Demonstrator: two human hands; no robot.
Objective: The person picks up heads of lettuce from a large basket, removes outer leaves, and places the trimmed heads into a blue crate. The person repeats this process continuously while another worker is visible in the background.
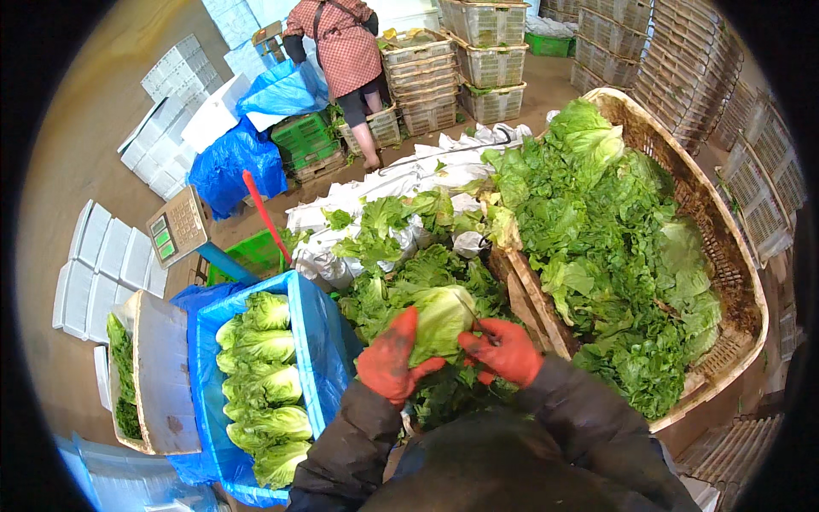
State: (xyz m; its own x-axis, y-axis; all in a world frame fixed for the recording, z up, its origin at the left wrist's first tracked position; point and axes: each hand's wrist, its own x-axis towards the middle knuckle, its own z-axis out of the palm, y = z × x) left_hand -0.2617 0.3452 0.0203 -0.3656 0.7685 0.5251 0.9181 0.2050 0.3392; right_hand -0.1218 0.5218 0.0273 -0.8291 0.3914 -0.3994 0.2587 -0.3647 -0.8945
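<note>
In an orange-red glove, my left hand (pixel 395 360) cups the lower left side of a pale green lettuce head (pixel 441 320). My right hand (pixel 505 353), gloved alike, grips a small knife (pixel 470 308) whose thin blade points up and left across the lettuce. Its handle is mostly hidden in the glove. Loose green leaves (pixel 441 269) lie beneath and beyond both hands. To my left, a box lined with blue plastic (pixel 326 345) holds a row of several trimmed lettuce heads (pixel 262 384), lying on their sides.
A large dirty plastic crate (pixel 736 269), heaped with lettuce leaves (pixel 601 256), stands to the right. White sacks (pixel 397 185) lie ahead. A digital scale (pixel 179 227) and foam boxes (pixel 109 269) stand left. Beyond, a person (pixel 342 51) stands beside stacked crates (pixel 419 83).
</note>
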